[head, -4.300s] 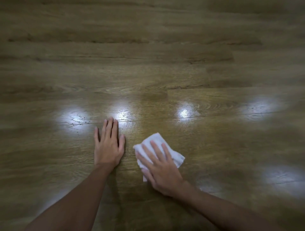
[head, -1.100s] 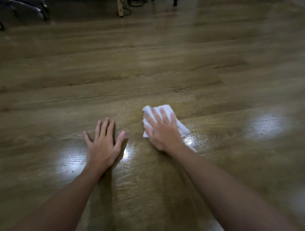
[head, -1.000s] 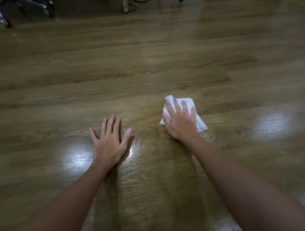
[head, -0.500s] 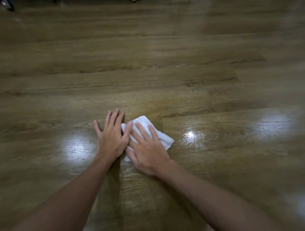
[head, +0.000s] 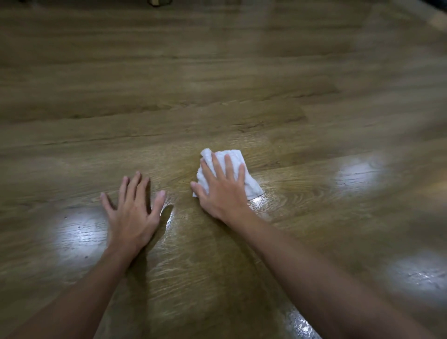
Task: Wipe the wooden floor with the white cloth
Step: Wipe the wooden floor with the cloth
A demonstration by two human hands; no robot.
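Head view: your right hand (head: 223, 191) lies flat on the white cloth (head: 229, 173), fingers straight and slightly spread, pressing it against the wooden floor (head: 217, 84) rather than gripping it. The cloth is a folded, roughly rectangular pad; its far edge and right corner show beyond your fingertips, and its long axis runs away from you, tilted a little to the right, in line with your forearm. Your left hand (head: 133, 213) rests palm down on the bare boards, fingers splayed and holding nothing, to the left of the cloth and apart from it, with a strip of floor between its thumb and the cloth's near-left corner. The right hand is therefore the one on the cloth; the left appears to serve as a brace. Any coming stroke toward the left is bounded by that bracing hand, while the boards ahead and to the right lie open. Bright patches of reflected light (head: 358, 171) mark the floor on both sides, and the sheen just right of the cloth may be moisture. A dark object (head: 158, 2) sits at the far top edge, too cropped to identify and well apart from the working area.
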